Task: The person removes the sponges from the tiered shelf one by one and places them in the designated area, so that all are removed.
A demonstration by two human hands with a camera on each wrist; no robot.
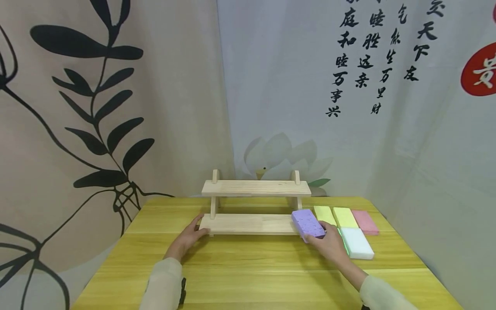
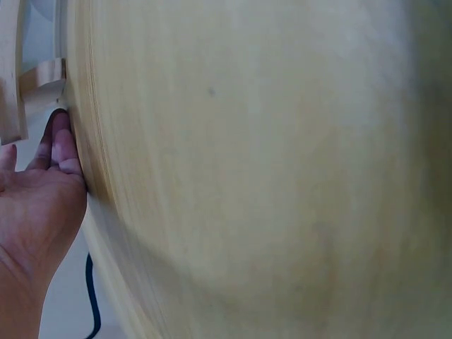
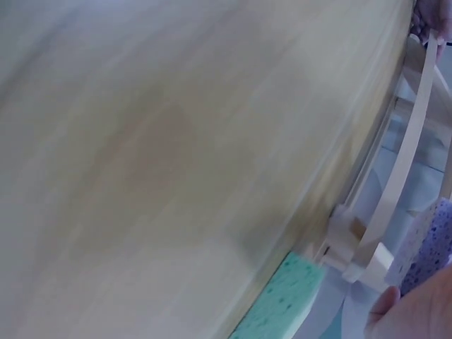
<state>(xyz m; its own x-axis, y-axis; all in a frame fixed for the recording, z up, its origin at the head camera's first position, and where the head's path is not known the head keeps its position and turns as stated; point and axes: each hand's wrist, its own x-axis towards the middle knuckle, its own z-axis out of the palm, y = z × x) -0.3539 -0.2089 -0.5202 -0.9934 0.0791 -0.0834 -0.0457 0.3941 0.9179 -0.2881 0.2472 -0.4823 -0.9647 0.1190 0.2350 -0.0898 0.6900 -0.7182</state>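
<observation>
A two-tier wooden rack [image 1: 252,224] stands on the table. My left hand [image 1: 187,237] grips the left end of its lower shelf, with the thumb at the front corner and the fingers toward the back. In the left wrist view, that hand [image 2: 39,205] shows its palm beside the shelf end. My right hand [image 1: 329,244] holds a purple sponge [image 1: 308,223] tilted at the right end of the lower shelf. The right wrist view shows the speckled purple sponge [image 3: 432,244] above the thumb; whether it touches the shelf I cannot tell.
Right of the rack lie two yellow sponges [image 1: 345,217], a pink sponge [image 1: 365,221] and a white sponge [image 1: 357,243]. A green sponge [image 3: 279,304] is partly hidden by my right hand in the head view. Printed curtains [image 1: 186,107] hang behind the table [image 1: 240,271].
</observation>
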